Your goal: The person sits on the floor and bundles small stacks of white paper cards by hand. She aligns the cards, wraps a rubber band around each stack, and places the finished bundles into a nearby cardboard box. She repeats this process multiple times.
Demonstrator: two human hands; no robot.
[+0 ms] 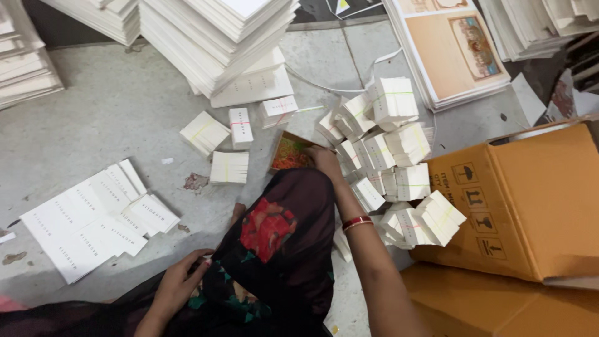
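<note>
Left fingers [198, 261] curl loosely on dark cloth [281, 262]; right fingers [318, 155] touch banded paper bundles [387, 162].

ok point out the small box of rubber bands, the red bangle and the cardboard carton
box of rubber bands [289, 154], head view, on the bands inside
red bangle [356, 222], head view, on its band
cardboard carton [543, 206], head view, on its open flap

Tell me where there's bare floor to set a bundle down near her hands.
Bare floor lies between the tall stacks, the loose bundles and the spread sheets. It is crowded by the right hand: the bundle pile fills the floor up to the cardboard box. The left hand rests on her lap.
</note>
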